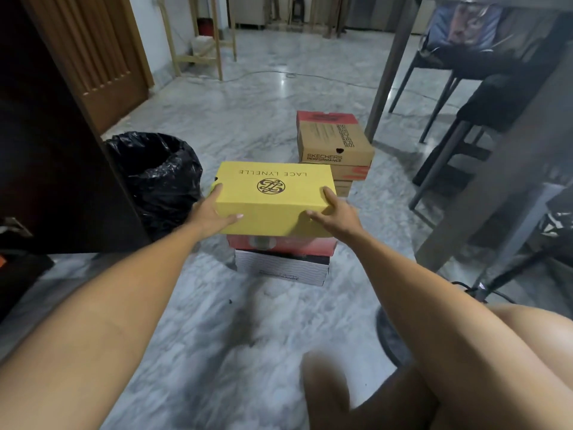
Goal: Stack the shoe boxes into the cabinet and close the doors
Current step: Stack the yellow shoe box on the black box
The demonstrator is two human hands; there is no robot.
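Both bare arms reach forward from the bottom of the frame to a yellow shoe box (273, 193) at the centre. The left hand (214, 212) clasps the box's left end, thumb laid along the near side and fingers wrapped around the far left corner. The right hand (335, 209) clasps the right end in the same way, its fingers curled over the lid's right edge and its thumb pressed on the near face. The lid carries a round dark emblem and the words "LACE LYNELLE", printed upside down from this view.

The yellow box sits atop a stack: directly beneath it lies a red box (279, 245), and below that a white and black box (279, 270) resting on the marble floor (217, 352). Whether the yellow box is lifted clear of the red one or touching it cannot be told.

Just behind, toward the upper right of the centre, stands a second stack (335, 147) topped by a brown Skechers box with a red lid edge.

Left of the yellow box stands a bin lined with a black bag (155, 175), beside a dark wooden cabinet door (62, 150) that fills the left edge. At the right are dark chair legs (434, 113) and a grey surface leg (387, 66). A bare knee shows at the lower right.
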